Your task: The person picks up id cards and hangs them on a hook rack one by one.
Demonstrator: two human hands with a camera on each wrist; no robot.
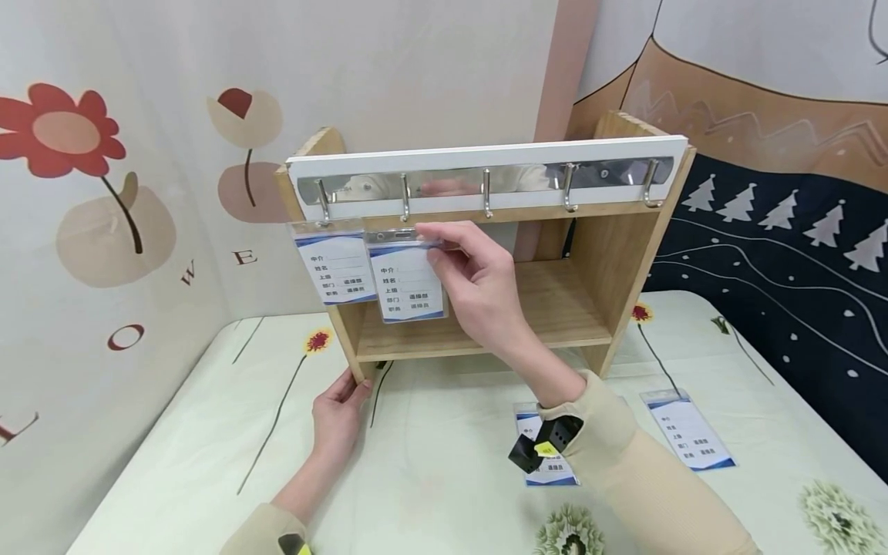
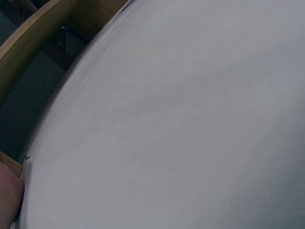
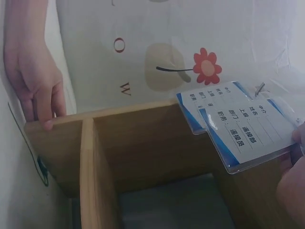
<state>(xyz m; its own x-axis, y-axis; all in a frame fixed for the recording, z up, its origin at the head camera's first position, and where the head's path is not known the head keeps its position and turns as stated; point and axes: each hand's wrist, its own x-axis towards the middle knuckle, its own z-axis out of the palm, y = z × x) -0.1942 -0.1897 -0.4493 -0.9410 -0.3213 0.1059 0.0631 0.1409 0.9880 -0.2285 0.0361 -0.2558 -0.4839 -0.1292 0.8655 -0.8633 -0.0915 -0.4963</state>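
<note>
My right hand [image 1: 479,289] pinches the upper right edge of a clear-sleeved badge [image 1: 409,281] with blue stripes. That badge hangs just below the second hook [image 1: 405,199] from the left on a wooden shelf unit [image 1: 479,339]. Beside it, another badge [image 1: 335,266] hangs at the leftmost hook [image 1: 323,202]; the two overlap in the right wrist view. Low on the shelf's left side, my left hand [image 1: 340,416] grips the bottom of the wooden side panel [image 3: 57,136], fingers over its edge in the right wrist view.
Two more badges lie on the tablecloth: one [image 1: 548,470] partly behind my right wrist, another [image 1: 687,428] farther right. A white rail [image 1: 479,150] with a metal strip and several hooks spans the shelf's front top. Patterned curtains [image 1: 430,69] stand behind.
</note>
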